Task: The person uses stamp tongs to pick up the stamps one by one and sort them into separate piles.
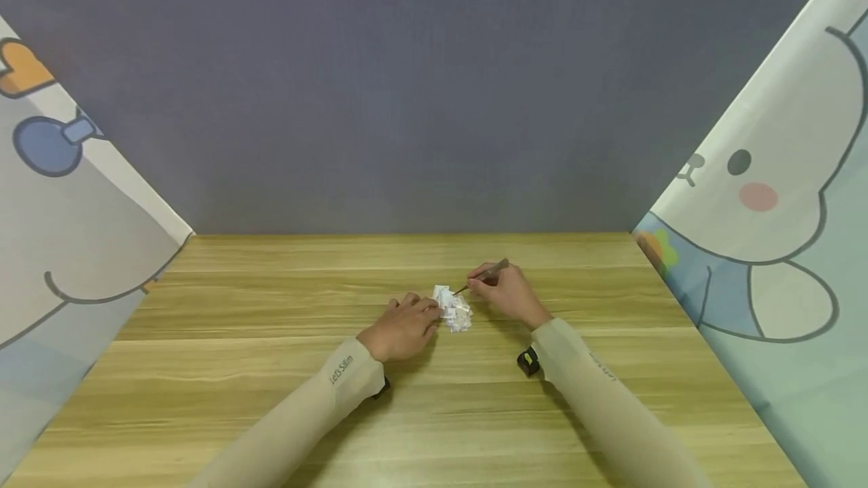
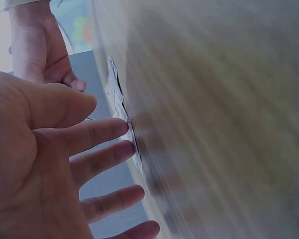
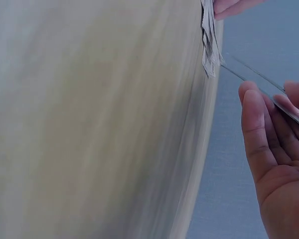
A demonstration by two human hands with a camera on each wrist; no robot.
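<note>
A small flat pile of white paper scraps (image 1: 458, 316) lies on the wooden table, with dark printed marks on some pieces. My left hand (image 1: 403, 328) rests at the pile's left side; in the left wrist view its fingers are spread, and two fingertips (image 2: 128, 147) touch the paper edge. From the right, my right hand (image 1: 513, 297) pinches a pair of metal tweezers (image 3: 261, 76) between thumb and fingers. The tweezers' tips point down and left at the top of the pile, and in the right wrist view their two arms stand apart.
The wood-grain table (image 1: 271, 398) ends at a grey-blue back panel (image 1: 407, 96). Cartoon-printed cloth panels (image 1: 766, 134) border it on both sides. Black wrist straps (image 1: 528, 361) show at the beige sleeves.
</note>
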